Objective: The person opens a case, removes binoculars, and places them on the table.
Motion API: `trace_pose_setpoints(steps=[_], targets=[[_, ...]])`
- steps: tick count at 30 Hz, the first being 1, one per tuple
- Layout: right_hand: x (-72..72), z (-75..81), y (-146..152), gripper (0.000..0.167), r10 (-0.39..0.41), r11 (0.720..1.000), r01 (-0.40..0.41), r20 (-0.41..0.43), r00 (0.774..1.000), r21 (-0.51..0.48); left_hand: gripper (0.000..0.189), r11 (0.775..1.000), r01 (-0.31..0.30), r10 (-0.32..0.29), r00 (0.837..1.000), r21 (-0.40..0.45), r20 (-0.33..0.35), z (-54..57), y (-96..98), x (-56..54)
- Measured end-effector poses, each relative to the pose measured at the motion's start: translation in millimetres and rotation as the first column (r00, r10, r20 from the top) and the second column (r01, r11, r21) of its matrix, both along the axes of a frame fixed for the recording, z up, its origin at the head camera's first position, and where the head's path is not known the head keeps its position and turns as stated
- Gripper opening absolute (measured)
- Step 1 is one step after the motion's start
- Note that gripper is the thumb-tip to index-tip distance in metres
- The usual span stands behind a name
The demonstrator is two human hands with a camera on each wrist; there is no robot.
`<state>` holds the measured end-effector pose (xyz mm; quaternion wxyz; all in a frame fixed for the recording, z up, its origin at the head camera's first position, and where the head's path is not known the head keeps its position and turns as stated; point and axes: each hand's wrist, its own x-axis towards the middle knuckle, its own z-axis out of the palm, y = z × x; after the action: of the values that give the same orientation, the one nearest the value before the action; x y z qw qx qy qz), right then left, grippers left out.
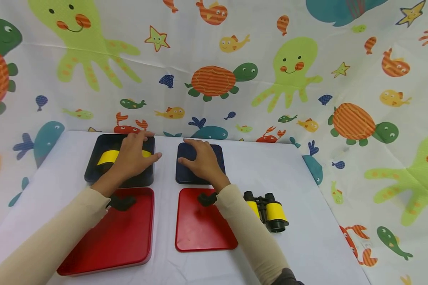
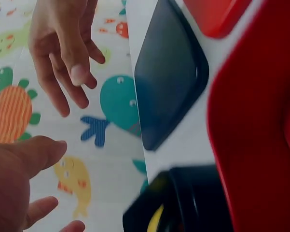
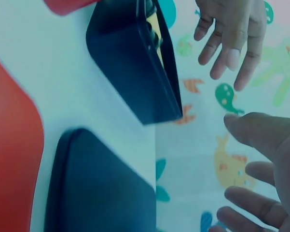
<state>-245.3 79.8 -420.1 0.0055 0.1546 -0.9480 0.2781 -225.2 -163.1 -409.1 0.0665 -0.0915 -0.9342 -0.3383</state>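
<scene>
My left hand hovers above a dark blue open box with its fingers spread, holding nothing. Inside that box lies a yellow and black item that looks like binoculars, partly covered by the hand. My right hand, also empty, is over a flat dark blue lid, its thumb and fingers apart. Both wrist views show the two hands raised and facing each other, with air between them. The blue box and the blue lid stand apart on the white table.
Nearer the front, a red open tray-like box sits at left and a flat red lid at centre. Yellow and black binoculars stand right of the red lid, beside my right sleeve. A patterned cloth hangs behind the table.
</scene>
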Motion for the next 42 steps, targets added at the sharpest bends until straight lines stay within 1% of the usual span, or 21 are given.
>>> trace_pose_setpoints(steps=[3, 7, 11, 16, 18, 20, 23, 27, 31, 33, 38, 42], targets=[[0.5, 0.9, -12.2, 0.070, 0.028, 0.999, -0.028, 0.017, 0.999, -0.024, 0.075, 1.000, -0.010, 0.010, 1.000, 0.002, -0.006, 0.1, -15.8, 0.8], [0.6, -1.1, -27.8, 0.075, 0.072, 0.996, -0.070, 0.037, 0.997, -0.064, 0.073, 1.000, 0.002, -0.002, 1.000, -0.007, 0.006, 0.5, -38.8, -0.2], [-0.3, -4.0, -43.2, 0.079, 0.134, 0.987, -0.129, 0.052, 0.990, -0.091, 0.076, 0.998, 0.022, -0.018, 0.998, -0.053, 0.068, -1.0, -65.2, -5.1], [-3.6, -8.1, -63.1, 0.082, 0.229, 0.970, -0.221, 0.075, 0.970, -0.104, 0.086, 0.993, 0.028, -0.006, 0.984, -0.118, 0.178, -4.7, -93.8, -11.8], [-5.4, -9.6, -70.7, 0.084, 0.270, 0.960, -0.262, 0.086, 0.959, -0.099, 0.089, 0.989, 0.035, -0.006, 0.980, -0.141, 0.200, -6.5, -102.2, -13.4], [-7.1, -10.9, -77.7, 0.086, 0.302, 0.952, -0.294, 0.095, 0.949, -0.091, 0.090, 0.985, 0.053, -0.018, 0.978, -0.165, 0.206, -8.4, -109.0, -14.5], [-10.8, -13.2, -87.0, 0.088, 0.328, 0.944, -0.323, 0.090, 0.940, -0.062, 0.090, 0.979, 0.079, -0.039, 0.977, -0.186, 0.210, -11.0, -116.6, -15.8], [-17.0, -18.9, -96.7, 0.089, 0.326, 0.945, -0.327, 0.085, 0.942, 0.004, 0.090, 0.975, 0.105, -0.061, 0.974, -0.194, 0.219, -14.6, -122.9, -18.5], [-21.6, -24.1, -104.4, 0.086, 0.318, 0.945, -0.324, 0.107, 0.942, 0.043, 0.089, 0.972, 0.123, -0.075, 0.970, -0.199, 0.233, -17.8, -126.5, -20.3], [-23.3, -25.8, -107.5, 0.085, 0.312, 0.945, -0.320, 0.109, 0.944, 0.067, 0.087, 0.971, 0.128, -0.077, 0.968, -0.204, 0.237, -19.7, -127.8, -21.0], [-26.1, -28.4, -112.5, 0.083, 0.298, 0.939, -0.306, 0.073, 0.952, 0.159, 0.083, 0.970, 0.123, -0.071, 0.968, -0.210, 0.240, -22.7, -129.1, -20.4], [-27.1, -29.2, -114.0, 0.081, 0.290, 0.936, -0.298, 0.067, 0.955, 0.185, 0.080, 0.970, 0.120, -0.071, 0.971, -0.209, 0.229, -23.4, -128.8, -18.1]])
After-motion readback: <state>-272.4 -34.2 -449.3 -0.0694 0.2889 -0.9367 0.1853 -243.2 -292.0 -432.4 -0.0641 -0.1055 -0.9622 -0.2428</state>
